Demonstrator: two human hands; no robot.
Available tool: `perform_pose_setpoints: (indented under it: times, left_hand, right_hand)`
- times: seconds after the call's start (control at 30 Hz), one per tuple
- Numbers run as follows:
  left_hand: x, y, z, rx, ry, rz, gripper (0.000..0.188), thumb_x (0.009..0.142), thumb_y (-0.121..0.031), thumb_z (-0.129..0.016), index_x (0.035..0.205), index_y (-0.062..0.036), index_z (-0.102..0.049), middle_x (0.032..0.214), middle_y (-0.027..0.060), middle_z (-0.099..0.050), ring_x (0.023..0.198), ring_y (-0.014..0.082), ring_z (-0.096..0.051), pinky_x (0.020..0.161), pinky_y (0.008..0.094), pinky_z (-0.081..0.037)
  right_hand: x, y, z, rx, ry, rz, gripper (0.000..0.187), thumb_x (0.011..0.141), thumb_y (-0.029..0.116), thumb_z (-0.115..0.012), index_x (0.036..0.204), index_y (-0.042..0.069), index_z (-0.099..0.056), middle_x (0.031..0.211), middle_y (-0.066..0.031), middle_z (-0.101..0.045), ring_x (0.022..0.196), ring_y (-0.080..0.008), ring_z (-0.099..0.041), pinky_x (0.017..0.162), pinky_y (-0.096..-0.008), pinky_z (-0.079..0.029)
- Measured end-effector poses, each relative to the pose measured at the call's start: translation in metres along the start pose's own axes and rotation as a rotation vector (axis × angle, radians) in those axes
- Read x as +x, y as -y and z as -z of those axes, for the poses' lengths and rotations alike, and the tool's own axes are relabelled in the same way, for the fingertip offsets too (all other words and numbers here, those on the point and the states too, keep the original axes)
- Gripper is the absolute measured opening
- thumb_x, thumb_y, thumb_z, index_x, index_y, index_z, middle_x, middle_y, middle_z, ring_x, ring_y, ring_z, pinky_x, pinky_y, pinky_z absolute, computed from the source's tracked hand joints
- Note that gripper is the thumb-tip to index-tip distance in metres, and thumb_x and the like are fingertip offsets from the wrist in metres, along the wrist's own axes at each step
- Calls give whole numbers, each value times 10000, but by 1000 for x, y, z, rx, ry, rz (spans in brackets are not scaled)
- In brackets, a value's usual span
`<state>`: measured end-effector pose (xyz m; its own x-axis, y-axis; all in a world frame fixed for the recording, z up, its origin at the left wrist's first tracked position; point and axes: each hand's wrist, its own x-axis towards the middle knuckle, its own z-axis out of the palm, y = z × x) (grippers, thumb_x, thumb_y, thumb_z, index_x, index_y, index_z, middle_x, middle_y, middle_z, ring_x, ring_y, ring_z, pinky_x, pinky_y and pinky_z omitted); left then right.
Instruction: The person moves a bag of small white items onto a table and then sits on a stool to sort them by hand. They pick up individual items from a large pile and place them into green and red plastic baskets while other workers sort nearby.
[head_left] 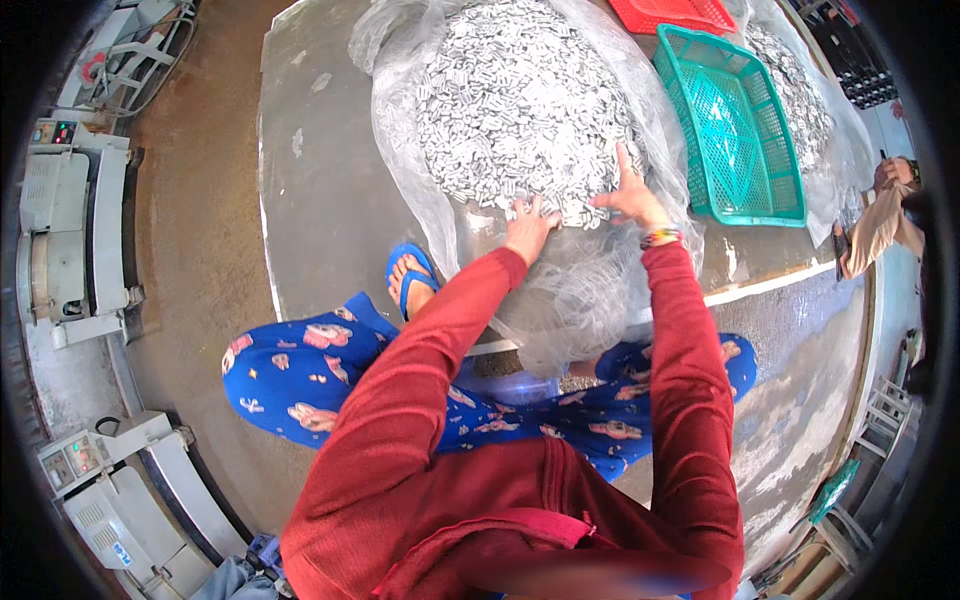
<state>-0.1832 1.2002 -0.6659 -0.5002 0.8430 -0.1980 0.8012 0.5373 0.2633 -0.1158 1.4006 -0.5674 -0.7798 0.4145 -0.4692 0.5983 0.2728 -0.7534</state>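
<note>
Hands point(530, 232) point(634, 200) splayed wide at the near edge of the pile point(520, 95), likely for broad contact, plastic point(575, 300) around it probably for containment.

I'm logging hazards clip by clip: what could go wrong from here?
Small silvery pieces could spill past the near edge, where the clear plastic sheet lies loose and crumpled.
The bare left hand and right hand are at the heap, so fingers might get nicked if edges are sharp, which I can't tell.
The foot in a blue sandal is close to the sheet and might snag it.
</note>
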Motion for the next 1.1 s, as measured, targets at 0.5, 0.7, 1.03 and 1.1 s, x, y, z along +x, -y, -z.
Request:
perform_pose_setpoints:
  times: [0.5, 0.7, 1.03, 1.1]
  left_hand:
    - [-9, 77, 8, -1087, -394, 369, 660, 665, 7, -733, 1261, -127, -482, 986, 102, -565, 783, 176, -569, 714, 292, -478]
    - [-7, 88, 13, -1255, -137, 455, 864, 643, 75, -723, 1381, -145, -331, 1093, 150, -542, 802, 170, -570, 735, 290, -482]
    - [-31, 84, 27, -1418, -170, 590, 260, 743, 20, -676, 1002, 1, -649, 877, 76, -656, 775, 105, -592, 700, 229, -466]
    - [-35, 86, 38, -1405, -111, 480, 251, 760, -22, -682, 1008, -32, -647, 884, 40, -650, 758, 96, -584, 671, 239, -465]
  right_hand:
    - [27, -40, -137, -338, -324, 356, 281, 720, -44, -584, 981, 47, -637, 930, -115, -594, 771, -339, -599, 716, -364, -477]
    - [14, -25, -128, -111, -418, 12, 790, 674, 111, -749, 1348, 194, -345, 1294, -243, -372, 1065, -388, -487, 815, -506, -472]
    - [20, -68, -159, -202, -423, 155, 307, 726, 171, -722, 1005, 73, -635, 895, -125, -600, 717, -241, -581, 639, -333, -502]
    - [29, -64, -150, 170, -445, 127, 220, 788, 177, -685, 886, -17, -648, 669, -15, -571, 593, -137, -548, 563, -265, -484]
